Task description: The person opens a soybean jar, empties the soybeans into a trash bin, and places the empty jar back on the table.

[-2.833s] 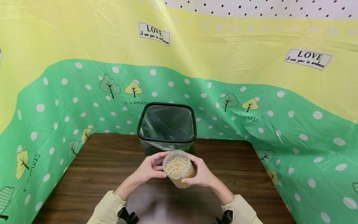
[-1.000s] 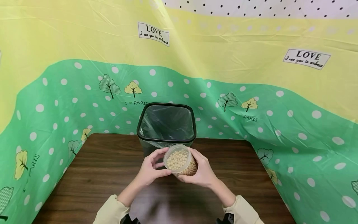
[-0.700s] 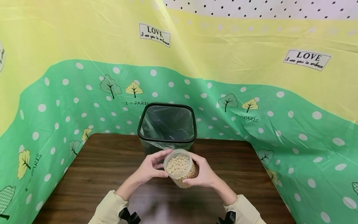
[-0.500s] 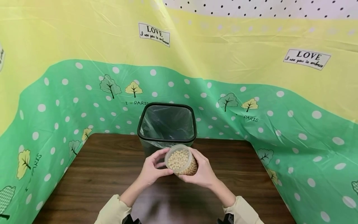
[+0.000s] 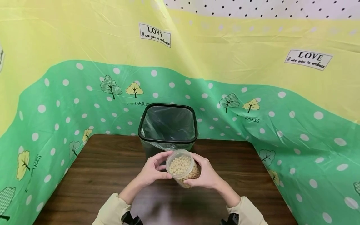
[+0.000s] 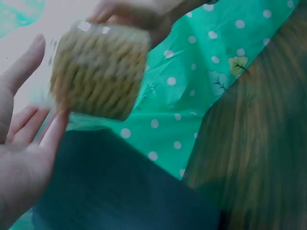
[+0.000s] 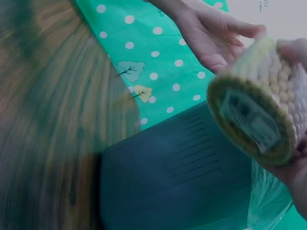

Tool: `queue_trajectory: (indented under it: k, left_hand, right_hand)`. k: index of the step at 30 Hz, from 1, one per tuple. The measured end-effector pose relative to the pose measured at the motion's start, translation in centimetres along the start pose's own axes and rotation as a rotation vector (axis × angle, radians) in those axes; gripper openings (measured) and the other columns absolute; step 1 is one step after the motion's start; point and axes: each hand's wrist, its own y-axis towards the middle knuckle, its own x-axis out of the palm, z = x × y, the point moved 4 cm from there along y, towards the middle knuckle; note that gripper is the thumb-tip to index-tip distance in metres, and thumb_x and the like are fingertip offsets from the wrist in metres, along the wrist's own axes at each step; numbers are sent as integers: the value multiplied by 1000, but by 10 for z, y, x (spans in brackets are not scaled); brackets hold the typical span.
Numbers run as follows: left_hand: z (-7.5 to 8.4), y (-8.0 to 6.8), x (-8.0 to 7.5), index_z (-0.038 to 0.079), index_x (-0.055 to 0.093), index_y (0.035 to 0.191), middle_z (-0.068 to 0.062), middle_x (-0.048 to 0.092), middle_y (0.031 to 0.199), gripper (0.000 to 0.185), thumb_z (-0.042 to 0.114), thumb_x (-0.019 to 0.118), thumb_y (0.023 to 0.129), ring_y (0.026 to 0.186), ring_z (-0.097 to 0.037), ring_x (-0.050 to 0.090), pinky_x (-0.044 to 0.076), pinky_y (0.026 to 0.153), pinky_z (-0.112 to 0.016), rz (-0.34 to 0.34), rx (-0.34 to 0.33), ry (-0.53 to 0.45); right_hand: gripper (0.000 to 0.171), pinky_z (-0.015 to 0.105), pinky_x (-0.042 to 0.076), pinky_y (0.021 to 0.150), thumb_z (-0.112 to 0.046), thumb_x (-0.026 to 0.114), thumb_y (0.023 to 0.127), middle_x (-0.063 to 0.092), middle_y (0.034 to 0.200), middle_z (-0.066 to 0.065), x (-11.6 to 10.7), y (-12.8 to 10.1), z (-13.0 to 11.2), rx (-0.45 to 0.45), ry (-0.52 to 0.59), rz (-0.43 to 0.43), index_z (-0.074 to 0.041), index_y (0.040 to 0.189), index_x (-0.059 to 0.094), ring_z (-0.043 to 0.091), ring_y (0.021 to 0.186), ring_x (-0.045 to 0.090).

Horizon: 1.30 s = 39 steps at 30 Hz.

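- The right hand (image 5: 206, 175) curls its fingers and thumb around the side of a small clear jar (image 5: 182, 167), holding it above the table, tilted with its lidded top toward the camera.
- The left hand (image 5: 153, 170) sits at the jar's other side, fingers gently bent, thumb and fingertips touching the rim of the lid (image 5: 180, 160). In the left wrist view the palm (image 6: 19, 163) lies open beside the jar (image 6: 98, 72), fingers fairly straight; how firmly it grips cannot be told.
- The jar is filled with small round pale yellow beans (image 5: 180, 165). In the right wrist view a label shows on its base (image 7: 252, 122).
- Just behind the jar stands a black square bin (image 5: 167, 128) lined with a clear plastic bag (image 5: 168, 123); nothing can be seen inside it.
- Everything rests over a dark brown wooden table (image 5: 92, 181).
- A green and yellow cloth (image 5: 253, 93) with white dots, small trees and "LOVE" labels surrounds the table on three sides.
- Cream sleeves (image 5: 112, 209) cover both forearms.
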Motion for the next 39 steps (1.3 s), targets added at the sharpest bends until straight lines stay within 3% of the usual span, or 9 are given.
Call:
queue_trajectory:
  k: [4, 7, 13, 16, 18, 20, 24, 34, 39]
  left_hand:
    - [-1, -1, 2, -14, 40, 127, -29, 44, 128, 74, 13, 78, 70, 111, -9, 51, 50, 81, -27, 140, -17, 56]
    - [0, -2, 1, -14, 42, 126, -27, 45, 127, 69, 9, 77, 71, 110, -8, 52, 50, 81, -27, 157, -32, 65]
    - [5, 0, -3, -16, 37, 125, -4, 51, 125, 73, 13, 78, 71, 113, -10, 49, 49, 85, -28, -18, -26, 3]
    - [8, 1, -2, -16, 35, 127, -14, 46, 130, 80, 18, 79, 70, 116, -12, 47, 47, 87, -28, -110, -17, 19]
    - [8, 1, -2, -16, 36, 127, -24, 44, 129, 80, 17, 80, 69, 115, -12, 48, 47, 87, -27, -121, -3, 38]
    - [9, 1, -2, -17, 37, 126, -33, 41, 126, 78, 16, 80, 69, 113, -13, 50, 48, 86, -27, -103, 19, 55]
    - [9, 1, -3, -17, 39, 125, -37, 42, 122, 75, 12, 80, 69, 111, -12, 51, 49, 84, -28, -40, 49, 71]
    - [16, 1, -6, -16, 41, 123, -36, 43, 123, 73, 10, 80, 68, 112, -9, 50, 47, 86, -25, 50, 79, 107]
    - [21, -1, -13, -16, 40, 123, -25, 47, 126, 71, 5, 79, 67, 115, -9, 48, 46, 89, -26, 100, 95, 121]
  right_hand:
    - [82, 29, 47, 84, -27, 84, 58, 57, 116, 4, 1, 1, 0, 41, -147, 121, -7, 129, 47, 16, 102, 55]
    - [81, 29, 47, 85, -25, 83, 59, 57, 117, 3, 2, 1, 1, 76, -123, 131, -7, 129, 47, 15, 103, 55]
    - [76, 27, 46, 83, -14, 81, 61, 59, 112, 10, 1, 0, 2, 30, 86, -36, -3, 127, 47, 14, 98, 56]
    - [76, 27, 46, 83, -14, 81, 60, 59, 111, 12, 3, 0, -2, 2, 115, -98, 1, 126, 47, 14, 97, 56]
    - [77, 27, 47, 83, -13, 81, 59, 59, 111, 13, 4, 0, -5, 8, 107, -93, 3, 126, 47, 14, 98, 56]
    - [77, 27, 47, 82, -13, 82, 59, 59, 111, 16, 4, 2, -14, 12, 86, -61, 6, 125, 47, 14, 97, 56]
    - [76, 26, 47, 81, -8, 83, 57, 58, 110, 20, 2, 4, -31, 33, 30, 14, 10, 122, 47, 18, 97, 57]
    - [75, 23, 47, 82, -5, 82, 55, 58, 109, 22, 4, 3, -33, 14, 4, 95, 12, 120, 48, 24, 96, 57]
    - [77, 23, 46, 84, -5, 82, 56, 57, 113, 22, 5, 0, -30, 46, -16, 117, 11, 123, 47, 21, 101, 56]
